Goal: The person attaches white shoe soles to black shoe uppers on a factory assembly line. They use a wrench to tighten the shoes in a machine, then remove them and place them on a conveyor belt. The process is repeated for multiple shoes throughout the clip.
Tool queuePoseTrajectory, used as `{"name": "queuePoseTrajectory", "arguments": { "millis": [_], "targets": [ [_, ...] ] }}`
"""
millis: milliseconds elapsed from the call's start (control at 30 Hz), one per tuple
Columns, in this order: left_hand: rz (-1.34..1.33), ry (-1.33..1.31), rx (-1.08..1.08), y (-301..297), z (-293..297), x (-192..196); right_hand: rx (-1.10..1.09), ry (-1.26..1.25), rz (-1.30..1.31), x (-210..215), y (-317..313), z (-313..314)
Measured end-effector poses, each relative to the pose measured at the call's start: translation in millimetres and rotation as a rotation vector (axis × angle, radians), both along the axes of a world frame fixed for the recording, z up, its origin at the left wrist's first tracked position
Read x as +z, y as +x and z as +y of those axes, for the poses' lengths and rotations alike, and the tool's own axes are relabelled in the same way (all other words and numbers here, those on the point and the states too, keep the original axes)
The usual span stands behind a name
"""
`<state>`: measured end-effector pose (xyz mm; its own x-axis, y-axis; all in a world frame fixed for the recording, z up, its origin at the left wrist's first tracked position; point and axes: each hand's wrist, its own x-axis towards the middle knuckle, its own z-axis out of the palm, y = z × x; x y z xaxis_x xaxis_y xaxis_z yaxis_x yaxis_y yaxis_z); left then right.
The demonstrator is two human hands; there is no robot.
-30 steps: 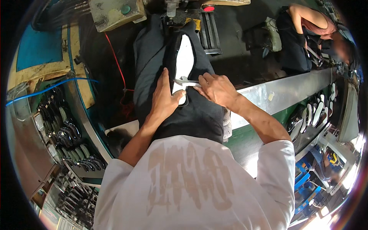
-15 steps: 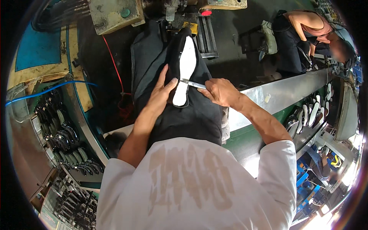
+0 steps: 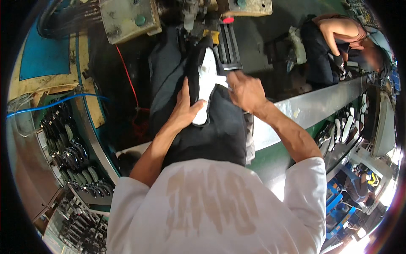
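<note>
A black shoe (image 3: 193, 70) lies lengthwise over my dark-trousered lap, toe pointing away, its long white sole (image 3: 204, 89) facing up. My left hand (image 3: 184, 111) grips the heel half from the left side, thumb pressed on the white face and fingers along the dark edge. In my right hand (image 3: 248, 94), closed at the shoe's right, is a slim pale tool (image 3: 222, 80); its tip reaches the right edge of the sole. Motion blurs the tool, so its exact kind is unclear. A greyish mark shows on the sole towards the toe.
Machine housings (image 3: 129, 21) stand ahead, with a red button (image 3: 228, 20). Racks of dark shoes (image 3: 76, 154) are at left, pale-soled shoes (image 3: 347, 127) at right. A metal ledge (image 3: 304, 103) runs rightward towards a bent-over co-worker (image 3: 334, 46). A blue hose (image 3: 55, 101) crosses left.
The tool has moved away from me along the sole, from its narrow waist to the wider front part. The shoe and my left hand have shifted slightly nearer to me.
</note>
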<state>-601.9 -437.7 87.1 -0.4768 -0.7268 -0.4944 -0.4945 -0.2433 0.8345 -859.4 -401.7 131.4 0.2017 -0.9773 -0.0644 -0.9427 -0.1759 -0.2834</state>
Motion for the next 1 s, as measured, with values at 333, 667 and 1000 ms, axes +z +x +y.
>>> {"name": "queuePoseTrajectory", "arguments": {
  "millis": [333,667,1000],
  "targets": [
    [-0.087,-0.006,0.012,-4,0,8,-0.304,-0.049,-0.261,-11,3,4],
    [-0.353,-0.690,-0.362,-2,-23,64,-0.875,0.271,-0.154,-113,-41,189],
    [-0.366,-1.516,-0.851,-56,4,100,-0.353,-0.293,-0.285,-26,12,95]
  ]
}}
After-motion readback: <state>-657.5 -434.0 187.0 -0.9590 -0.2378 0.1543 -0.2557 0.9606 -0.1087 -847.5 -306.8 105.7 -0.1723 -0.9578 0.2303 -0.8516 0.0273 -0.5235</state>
